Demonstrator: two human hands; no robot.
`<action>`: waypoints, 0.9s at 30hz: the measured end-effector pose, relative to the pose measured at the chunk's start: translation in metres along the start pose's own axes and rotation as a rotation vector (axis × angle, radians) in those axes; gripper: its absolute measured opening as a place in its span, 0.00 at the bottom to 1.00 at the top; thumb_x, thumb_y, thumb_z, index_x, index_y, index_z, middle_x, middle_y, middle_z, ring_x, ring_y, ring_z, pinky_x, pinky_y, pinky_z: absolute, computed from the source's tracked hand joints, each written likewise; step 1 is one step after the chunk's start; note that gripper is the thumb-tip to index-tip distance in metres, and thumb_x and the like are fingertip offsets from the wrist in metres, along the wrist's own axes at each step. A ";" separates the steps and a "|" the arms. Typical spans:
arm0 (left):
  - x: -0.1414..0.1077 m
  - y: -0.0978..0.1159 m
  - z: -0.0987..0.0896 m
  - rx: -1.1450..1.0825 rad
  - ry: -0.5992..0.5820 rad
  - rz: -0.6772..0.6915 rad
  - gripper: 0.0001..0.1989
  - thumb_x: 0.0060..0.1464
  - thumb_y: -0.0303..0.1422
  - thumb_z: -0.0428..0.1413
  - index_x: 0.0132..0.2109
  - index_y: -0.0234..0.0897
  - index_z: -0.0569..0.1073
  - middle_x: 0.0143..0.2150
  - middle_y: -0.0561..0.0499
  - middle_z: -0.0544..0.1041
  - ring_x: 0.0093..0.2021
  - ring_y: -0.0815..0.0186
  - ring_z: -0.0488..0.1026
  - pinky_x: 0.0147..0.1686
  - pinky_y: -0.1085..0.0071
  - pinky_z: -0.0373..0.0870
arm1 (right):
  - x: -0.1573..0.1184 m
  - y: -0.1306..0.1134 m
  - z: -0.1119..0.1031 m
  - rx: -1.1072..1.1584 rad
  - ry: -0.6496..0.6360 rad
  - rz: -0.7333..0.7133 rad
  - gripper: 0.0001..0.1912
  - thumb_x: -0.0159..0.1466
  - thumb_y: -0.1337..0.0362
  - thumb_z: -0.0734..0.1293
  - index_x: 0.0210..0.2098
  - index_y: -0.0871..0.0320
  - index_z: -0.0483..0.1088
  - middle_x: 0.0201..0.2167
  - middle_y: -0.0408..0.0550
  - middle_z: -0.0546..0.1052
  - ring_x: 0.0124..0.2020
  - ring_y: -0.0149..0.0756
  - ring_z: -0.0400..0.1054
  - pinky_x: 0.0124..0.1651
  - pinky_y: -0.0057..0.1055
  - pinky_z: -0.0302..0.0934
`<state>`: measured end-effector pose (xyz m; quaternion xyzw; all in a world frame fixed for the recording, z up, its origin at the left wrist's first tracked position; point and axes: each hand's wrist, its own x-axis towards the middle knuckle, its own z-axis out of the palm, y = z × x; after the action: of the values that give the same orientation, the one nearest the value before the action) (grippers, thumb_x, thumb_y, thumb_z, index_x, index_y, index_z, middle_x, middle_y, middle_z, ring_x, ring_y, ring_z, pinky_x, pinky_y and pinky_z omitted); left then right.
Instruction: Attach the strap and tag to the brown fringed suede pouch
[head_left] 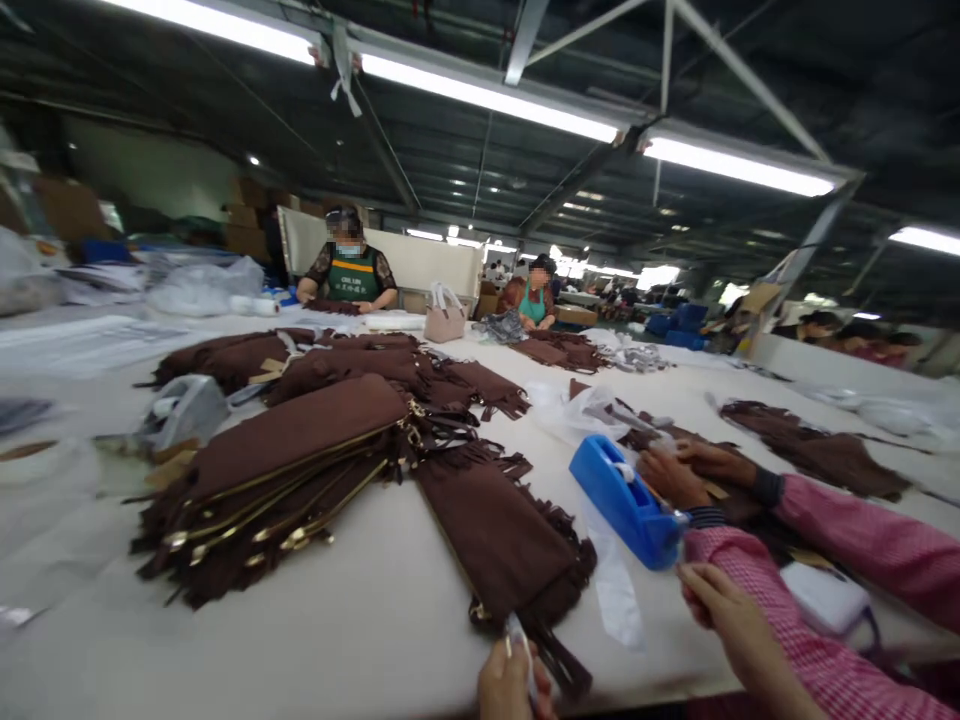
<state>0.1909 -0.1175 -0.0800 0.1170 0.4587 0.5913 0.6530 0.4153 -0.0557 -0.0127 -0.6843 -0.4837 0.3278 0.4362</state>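
My left hand [514, 688], at the bottom edge, is closed round a small wrapped piece of whitish clear plastic [517, 640]. It is right by the zipper end of a dark brown fringed pouch [506, 540], which lies flat on the table. My right hand [724, 605] pinches what looks like clear tape [681, 552] at the cutting end of a blue tape dispenser [626, 500]. A thick stack of the same brown pouches [300, 440], with gold zippers and clasps, lies to the left of the single pouch.
Beside my right hand, a co-worker's pink checked sleeves [795, 600] reach across toward more brown pieces. A white box [825, 598] lies beneath them. Further brown pouches [360, 360] and a pink handbag [445, 318] stand farther back, where two people work across the table [337, 620].
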 end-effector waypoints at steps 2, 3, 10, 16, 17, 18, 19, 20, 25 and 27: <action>-0.004 0.003 0.003 -0.035 -0.038 -0.051 0.32 0.21 0.61 0.55 0.24 0.36 0.64 0.14 0.59 0.64 0.10 0.76 0.54 0.10 0.76 0.52 | -0.020 -0.018 0.012 -0.011 -0.203 -0.053 0.15 0.51 0.51 0.62 0.19 0.56 0.61 0.15 0.38 0.60 0.18 0.27 0.53 0.22 0.27 0.48; -0.007 0.004 0.005 -0.049 -0.029 -0.059 0.32 0.22 0.60 0.55 0.25 0.36 0.63 0.14 0.59 0.63 0.11 0.77 0.53 0.10 0.77 0.52 | -0.029 -0.028 0.020 -0.011 -0.322 -0.056 0.16 0.51 0.50 0.62 0.19 0.57 0.61 0.16 0.37 0.60 0.18 0.26 0.53 0.22 0.27 0.48; -0.017 0.006 0.010 -0.012 0.028 0.021 0.30 0.30 0.61 0.51 0.26 0.36 0.61 0.11 0.61 0.60 0.11 0.76 0.54 0.10 0.78 0.52 | -0.070 -0.063 0.100 -0.035 -0.960 -0.071 0.16 0.54 0.51 0.60 0.24 0.59 0.59 0.16 0.37 0.64 0.17 0.24 0.55 0.20 0.23 0.46; -0.011 -0.002 0.011 0.032 0.072 0.038 0.31 0.33 0.63 0.45 0.27 0.36 0.61 0.11 0.61 0.59 0.10 0.77 0.52 0.09 0.78 0.51 | -0.059 -0.051 0.130 -0.352 -0.919 -0.201 0.11 0.56 0.56 0.58 0.23 0.57 0.59 0.12 0.36 0.64 0.13 0.25 0.56 0.16 0.23 0.45; -0.011 -0.002 0.012 0.031 0.083 0.037 0.31 0.33 0.63 0.45 0.27 0.36 0.61 0.11 0.61 0.59 0.10 0.77 0.52 0.09 0.78 0.52 | -0.057 -0.052 0.131 -0.414 -0.894 -0.235 0.11 0.55 0.58 0.58 0.22 0.57 0.60 0.12 0.36 0.64 0.13 0.26 0.56 0.16 0.23 0.45; -0.011 -0.001 0.013 0.034 0.098 0.032 0.31 0.33 0.63 0.45 0.28 0.36 0.61 0.11 0.61 0.59 0.10 0.76 0.53 0.09 0.78 0.52 | -0.057 -0.055 0.133 -0.471 -0.869 -0.274 0.10 0.55 0.59 0.58 0.21 0.57 0.60 0.13 0.37 0.64 0.14 0.26 0.57 0.17 0.23 0.45; -0.011 -0.001 0.014 0.042 0.112 0.030 0.31 0.33 0.63 0.45 0.28 0.36 0.61 0.12 0.61 0.58 0.10 0.76 0.53 0.10 0.77 0.51 | -0.057 -0.058 0.134 -0.525 -0.841 -0.315 0.09 0.54 0.60 0.58 0.20 0.58 0.61 0.13 0.38 0.65 0.16 0.27 0.58 0.19 0.24 0.46; -0.010 -0.001 0.015 0.054 0.120 0.034 0.31 0.34 0.62 0.45 0.29 0.36 0.62 0.12 0.61 0.59 0.10 0.76 0.53 0.10 0.77 0.51 | -0.058 -0.061 0.136 -0.576 -0.813 -0.352 0.09 0.53 0.61 0.59 0.19 0.58 0.62 0.14 0.39 0.66 0.18 0.28 0.60 0.20 0.24 0.46; -0.010 -0.002 0.015 0.185 0.188 0.069 0.27 0.38 0.59 0.45 0.28 0.36 0.61 0.13 0.59 0.61 0.11 0.74 0.55 0.10 0.76 0.50 | -0.061 -0.069 0.145 -0.798 -0.639 -0.313 0.06 0.46 0.64 0.60 0.15 0.57 0.62 0.18 0.44 0.70 0.22 0.31 0.61 0.23 0.26 0.45; -0.012 -0.001 0.012 0.257 0.240 0.108 0.25 0.40 0.57 0.45 0.28 0.37 0.60 0.15 0.57 0.63 0.13 0.73 0.58 0.12 0.75 0.52 | -0.062 -0.068 0.149 -0.831 -0.588 -0.275 0.04 0.44 0.65 0.59 0.15 0.57 0.62 0.18 0.46 0.71 0.22 0.32 0.61 0.23 0.27 0.45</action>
<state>0.2025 -0.1236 -0.0685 0.1527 0.5981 0.5715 0.5407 0.2406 -0.0622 -0.0090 -0.6091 -0.7601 0.2261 0.0131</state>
